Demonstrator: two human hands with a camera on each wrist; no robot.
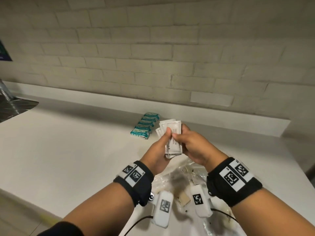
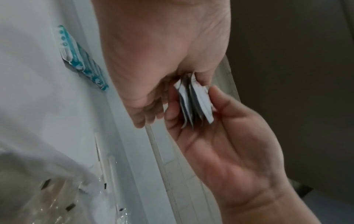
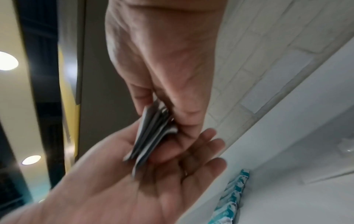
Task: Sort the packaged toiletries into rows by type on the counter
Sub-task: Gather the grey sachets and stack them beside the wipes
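Note:
A fanned stack of white sachets (image 1: 173, 133) (image 2: 199, 103) (image 3: 151, 136) is held above the counter in both hands. My left hand (image 1: 160, 147) (image 3: 153, 189) has its thumb on top of the stack and its fingers underneath. My right hand (image 1: 194, 143) (image 2: 220, 144) grips the stack's right edge, thumb on the front sachet. A row of several teal packets (image 1: 144, 124) (image 2: 82, 60) (image 3: 231, 195) lies on the white counter (image 1: 76, 150) just left of the hands, near the back ledge.
A crumpled clear plastic bag (image 1: 177, 181) (image 2: 38, 197) with small items inside lies under my wrists at the counter's front. A metal sink (image 1: 12, 106) is at the far left. The raised ledge (image 1: 221, 113) and tiled wall bound the back.

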